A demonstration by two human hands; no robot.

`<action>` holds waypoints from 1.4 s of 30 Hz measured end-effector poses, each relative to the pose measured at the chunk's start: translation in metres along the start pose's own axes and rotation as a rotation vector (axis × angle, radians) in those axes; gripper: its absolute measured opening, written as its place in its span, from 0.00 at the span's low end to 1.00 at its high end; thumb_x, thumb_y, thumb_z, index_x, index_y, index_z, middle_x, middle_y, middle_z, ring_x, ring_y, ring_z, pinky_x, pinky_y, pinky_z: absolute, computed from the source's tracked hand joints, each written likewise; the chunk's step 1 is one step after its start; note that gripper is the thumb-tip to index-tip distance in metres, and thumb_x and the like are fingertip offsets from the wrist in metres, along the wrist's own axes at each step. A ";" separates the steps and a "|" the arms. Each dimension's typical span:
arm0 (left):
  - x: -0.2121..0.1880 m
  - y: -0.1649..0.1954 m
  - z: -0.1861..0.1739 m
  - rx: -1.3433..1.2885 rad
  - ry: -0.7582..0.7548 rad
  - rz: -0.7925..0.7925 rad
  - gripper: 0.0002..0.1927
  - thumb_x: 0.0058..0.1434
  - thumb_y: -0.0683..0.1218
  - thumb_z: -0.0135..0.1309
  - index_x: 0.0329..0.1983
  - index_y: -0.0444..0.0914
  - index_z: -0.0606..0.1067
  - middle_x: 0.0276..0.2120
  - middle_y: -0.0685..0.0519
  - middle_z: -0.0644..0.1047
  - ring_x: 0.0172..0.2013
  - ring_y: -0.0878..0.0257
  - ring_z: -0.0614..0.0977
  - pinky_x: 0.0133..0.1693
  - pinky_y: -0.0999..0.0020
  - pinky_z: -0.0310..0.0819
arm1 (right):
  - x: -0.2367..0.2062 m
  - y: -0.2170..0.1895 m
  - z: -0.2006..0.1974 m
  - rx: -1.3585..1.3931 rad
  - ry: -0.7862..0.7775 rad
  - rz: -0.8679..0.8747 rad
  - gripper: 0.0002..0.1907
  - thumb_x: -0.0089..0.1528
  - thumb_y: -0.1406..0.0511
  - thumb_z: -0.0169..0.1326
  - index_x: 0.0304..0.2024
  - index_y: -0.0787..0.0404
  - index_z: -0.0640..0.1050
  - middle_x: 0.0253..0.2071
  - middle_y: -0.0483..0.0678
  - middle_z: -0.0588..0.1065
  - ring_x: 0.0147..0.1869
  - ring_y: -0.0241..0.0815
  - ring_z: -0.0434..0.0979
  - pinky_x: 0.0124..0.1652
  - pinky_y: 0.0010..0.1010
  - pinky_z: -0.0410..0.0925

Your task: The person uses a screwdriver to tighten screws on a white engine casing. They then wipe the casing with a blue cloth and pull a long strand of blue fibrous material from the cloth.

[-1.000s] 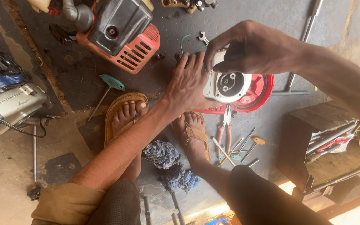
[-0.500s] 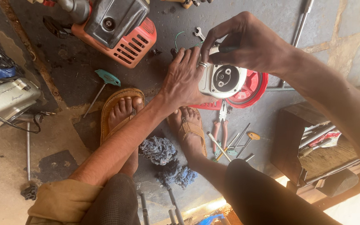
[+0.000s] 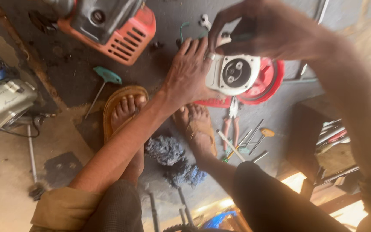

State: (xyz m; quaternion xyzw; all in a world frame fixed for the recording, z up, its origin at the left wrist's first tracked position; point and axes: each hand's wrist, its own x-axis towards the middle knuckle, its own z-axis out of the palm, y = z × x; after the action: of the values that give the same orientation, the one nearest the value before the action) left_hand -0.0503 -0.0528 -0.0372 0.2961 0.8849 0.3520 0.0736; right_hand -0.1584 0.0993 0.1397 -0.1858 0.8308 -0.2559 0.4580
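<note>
White housing [image 3: 233, 74] now shifted lower — left hand [image 3: 188, 73] bracing its side, right hand [image 3: 263, 30] fingers closed on top; loose hold risks dropping it onto red cover [image 3: 266, 86].
</note>
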 end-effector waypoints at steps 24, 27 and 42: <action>-0.002 0.007 -0.004 0.010 -0.016 -0.016 0.84 0.28 0.83 0.69 0.74 0.28 0.46 0.58 0.30 0.68 0.60 0.37 0.70 0.68 0.41 0.49 | -0.008 -0.025 0.176 -0.196 0.210 0.379 0.29 0.66 0.50 0.44 0.63 0.60 0.69 0.60 0.54 0.69 0.64 0.52 0.66 0.60 0.43 0.56; -0.003 0.007 -0.004 0.008 -0.019 -0.017 0.84 0.28 0.83 0.69 0.74 0.28 0.46 0.57 0.32 0.68 0.60 0.39 0.70 0.68 0.41 0.49 | 0.011 0.030 0.307 -0.131 0.280 0.483 0.32 0.67 0.48 0.39 0.66 0.61 0.65 0.66 0.57 0.66 0.72 0.54 0.62 0.68 0.45 0.51; -0.001 0.009 -0.002 0.045 -0.058 -0.067 0.84 0.26 0.79 0.73 0.74 0.30 0.46 0.58 0.33 0.66 0.59 0.39 0.70 0.69 0.41 0.47 | 0.010 0.050 0.334 -0.146 0.321 0.425 0.29 0.65 0.51 0.44 0.62 0.61 0.67 0.63 0.57 0.67 0.68 0.56 0.63 0.64 0.48 0.54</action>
State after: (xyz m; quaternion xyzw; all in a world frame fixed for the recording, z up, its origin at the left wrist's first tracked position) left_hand -0.0457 -0.0488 -0.0298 0.2778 0.8996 0.3204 0.1046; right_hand 0.1190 0.0488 -0.0467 0.0030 0.9294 -0.1194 0.3492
